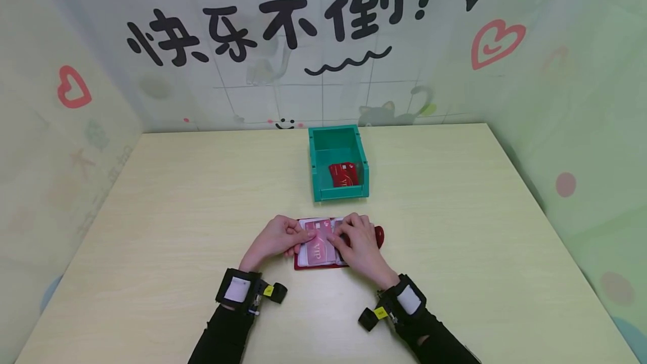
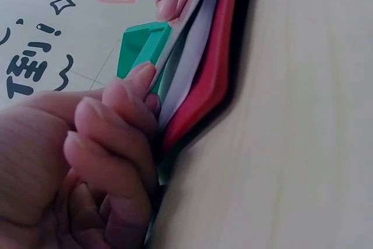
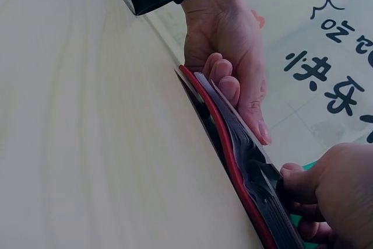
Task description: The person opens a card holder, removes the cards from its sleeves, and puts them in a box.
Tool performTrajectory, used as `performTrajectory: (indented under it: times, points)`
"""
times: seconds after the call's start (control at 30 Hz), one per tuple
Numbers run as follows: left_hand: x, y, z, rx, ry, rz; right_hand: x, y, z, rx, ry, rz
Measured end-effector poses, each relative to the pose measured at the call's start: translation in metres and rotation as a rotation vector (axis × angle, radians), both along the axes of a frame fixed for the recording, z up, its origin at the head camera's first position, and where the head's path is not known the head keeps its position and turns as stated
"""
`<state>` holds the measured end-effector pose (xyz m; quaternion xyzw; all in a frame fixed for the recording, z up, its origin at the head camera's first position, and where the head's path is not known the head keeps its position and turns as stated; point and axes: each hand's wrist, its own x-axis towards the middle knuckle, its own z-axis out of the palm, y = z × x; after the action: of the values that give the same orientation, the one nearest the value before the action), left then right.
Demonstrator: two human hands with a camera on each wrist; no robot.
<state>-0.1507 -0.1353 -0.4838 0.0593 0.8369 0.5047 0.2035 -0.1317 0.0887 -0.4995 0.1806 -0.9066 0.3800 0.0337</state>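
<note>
A card holder with a red cover lies spread on the table before me, its clear sleeve pages facing up. In its left page a pink-looking VIP card shows through the plastic. My left hand pinches the holder's left side, thumb on top near the card and the other fingers curled at the edge. From the right, my right hand pinches the sleeve page near the middle with thumb and fingertips, covering much of the right page. In the left wrist view the red cover and pages stand slightly apart.
Beyond the holder stands a green bin with red VIP cards inside. A rounded dark red tab sticks out at the holder's right. Printed cloth walls border the pale wooden table at the back and sides.
</note>
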Motion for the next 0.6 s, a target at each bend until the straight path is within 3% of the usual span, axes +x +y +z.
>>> performTrajectory:
  times: [0.6]
  points:
    - [0.0002, 0.0010, 0.0002, -0.006, 0.013, -0.023, 0.0002, 0.0002, -0.0016, -0.021, 0.000, -0.002]
